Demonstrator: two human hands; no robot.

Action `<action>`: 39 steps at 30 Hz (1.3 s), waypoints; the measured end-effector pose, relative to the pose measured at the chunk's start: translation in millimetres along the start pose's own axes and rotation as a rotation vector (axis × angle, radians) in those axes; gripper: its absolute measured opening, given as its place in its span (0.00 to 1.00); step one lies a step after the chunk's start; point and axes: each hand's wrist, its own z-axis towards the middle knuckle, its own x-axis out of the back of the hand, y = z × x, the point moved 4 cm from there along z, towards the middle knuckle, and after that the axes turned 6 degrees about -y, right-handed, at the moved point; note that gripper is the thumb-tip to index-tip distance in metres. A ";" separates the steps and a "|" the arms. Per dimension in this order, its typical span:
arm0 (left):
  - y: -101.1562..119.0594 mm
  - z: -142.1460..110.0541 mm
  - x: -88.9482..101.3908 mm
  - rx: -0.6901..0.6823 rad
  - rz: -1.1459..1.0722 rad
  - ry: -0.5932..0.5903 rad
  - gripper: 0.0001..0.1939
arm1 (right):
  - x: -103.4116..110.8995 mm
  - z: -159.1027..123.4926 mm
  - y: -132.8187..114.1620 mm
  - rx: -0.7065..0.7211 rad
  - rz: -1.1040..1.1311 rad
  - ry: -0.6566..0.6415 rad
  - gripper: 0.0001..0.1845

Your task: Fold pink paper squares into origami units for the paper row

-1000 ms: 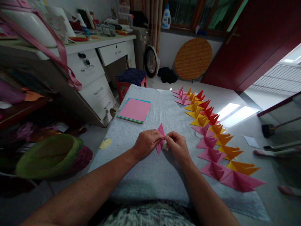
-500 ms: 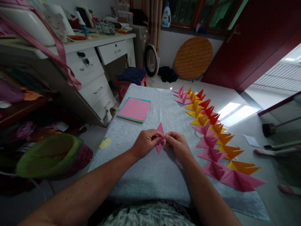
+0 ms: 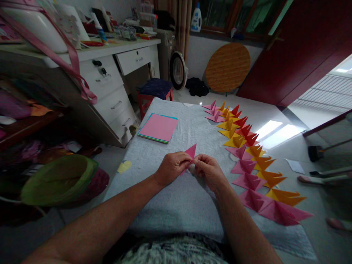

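Observation:
Just above the cloth-covered table, a pink origami crane is pinched between both hands, one wing pointing up and away. My left hand is closed on its left side, thumb and forefinger together. The fingertips of my right hand pinch a small tip at its right end. Fingers hide the middle of the fold. Beyond my left hand lies a stack of square paper, pink on top. To the right stand rows of folded paper cranes in pink, yellow, orange and red.
A yellow patch shows at the table's left edge. A green-rimmed bin stands on the floor at left. Behind are a white desk, a stool and a washing machine with its door ajar.
The pink crane has tilted, its upper wing now leaning right and its lower wing mostly hidden under the fingers. Both hands keep their pinch. The view has shifted slightly.

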 end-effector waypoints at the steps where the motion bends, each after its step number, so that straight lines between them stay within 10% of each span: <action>1: 0.0 -0.1 -0.2 -0.009 0.007 0.001 0.05 | -0.5 -0.1 0.0 -0.009 0.008 -0.011 0.22; 39: -5.5 0.5 -0.4 0.065 -0.120 -0.055 0.06 | -1.2 2.8 0.3 0.026 -0.036 -0.029 0.22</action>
